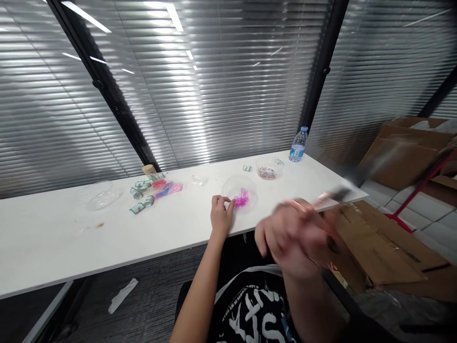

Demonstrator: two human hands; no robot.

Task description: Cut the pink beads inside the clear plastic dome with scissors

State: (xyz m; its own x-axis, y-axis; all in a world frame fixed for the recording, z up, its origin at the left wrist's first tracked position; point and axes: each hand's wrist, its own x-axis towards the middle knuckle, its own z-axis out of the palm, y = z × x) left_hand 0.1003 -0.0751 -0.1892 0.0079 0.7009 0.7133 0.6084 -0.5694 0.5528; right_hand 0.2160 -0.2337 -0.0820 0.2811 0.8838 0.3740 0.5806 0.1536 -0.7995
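Note:
My left hand (221,213) is at the left rim of a shallow clear bowl (246,183), its fingers curled and closed on the edge. Inside the bowl lies a crinkled heap of bright pink-purple film or strands (242,198), close to my thumb. Raised in front of my body on the right, my right hand (294,236) is blurred by motion. It grips what look like copper-coloured scissors (321,197), with a smeared grey blade stretching up and to the right. The scissors are away from the bowl and above the table's front edge.
A clear bowl of small colourful bits (267,175) and a water bottle (297,145) stand at the back right. Left of centre lie green-white wrappers (137,208), coloured packets (167,189) and clear plastic lids (102,196). Cardboard boxes (385,247) are on the floor at right.

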